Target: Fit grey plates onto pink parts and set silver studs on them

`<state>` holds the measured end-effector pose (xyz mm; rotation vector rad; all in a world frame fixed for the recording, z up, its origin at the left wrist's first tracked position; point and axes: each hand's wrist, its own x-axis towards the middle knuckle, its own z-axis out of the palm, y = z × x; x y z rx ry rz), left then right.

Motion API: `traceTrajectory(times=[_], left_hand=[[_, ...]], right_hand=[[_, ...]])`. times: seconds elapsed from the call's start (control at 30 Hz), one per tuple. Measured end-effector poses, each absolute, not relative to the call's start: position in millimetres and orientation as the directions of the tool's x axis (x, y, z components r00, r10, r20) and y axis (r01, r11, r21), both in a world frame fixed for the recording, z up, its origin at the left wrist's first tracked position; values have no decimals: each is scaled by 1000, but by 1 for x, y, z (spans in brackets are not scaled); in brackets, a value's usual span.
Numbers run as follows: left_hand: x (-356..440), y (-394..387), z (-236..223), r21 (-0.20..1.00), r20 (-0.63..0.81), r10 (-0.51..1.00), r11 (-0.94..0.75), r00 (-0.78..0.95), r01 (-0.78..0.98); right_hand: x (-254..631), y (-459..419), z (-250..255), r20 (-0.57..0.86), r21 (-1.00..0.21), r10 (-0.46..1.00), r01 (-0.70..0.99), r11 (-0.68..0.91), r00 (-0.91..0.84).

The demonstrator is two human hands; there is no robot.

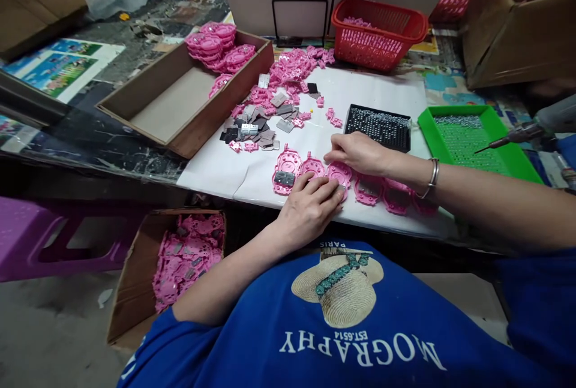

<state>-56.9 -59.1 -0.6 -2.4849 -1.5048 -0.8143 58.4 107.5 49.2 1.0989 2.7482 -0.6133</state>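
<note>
A row of pink plastic casings (287, 165) lies along the front edge of the white work surface. Dark grey plates sit in the lower part of several of them, such as the plate (284, 179) in the leftmost casing. My left hand (311, 203) rests over the second and third casings, fingers stretched out and lying on them. At the top of the third casing (338, 176), my right hand (357, 153) is closed in a pinch. Whatever is between those fingertips is hidden. My right forearm passes over the casings at the right end of the row.
Behind my right hand are a black tray of screws (378, 128) and a green tray (492, 157), with an electric screwdriver (508, 136) beside it. Loose grey plates (256, 124), pink parts (292, 70), a shallow box (198, 124) and a red basket (373, 46) stand farther back.
</note>
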Motion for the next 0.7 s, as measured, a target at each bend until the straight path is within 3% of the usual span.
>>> traceTrajectory(times=[0.3, 0.47, 0.7], left_hand=[[-57, -59, 0, 162, 500, 790, -488, 355, 858], [-59, -59, 4, 150, 474, 797, -494, 376, 857], [-39, -46, 16, 85, 517, 734, -557, 441, 826]], right_hand=[[69, 113, 65, -166, -499, 675, 652, 571, -719], [98, 111, 91, -270, -751, 697, 599, 279, -664], [135, 113, 82, -332, -846, 719, 529, 59, -610]])
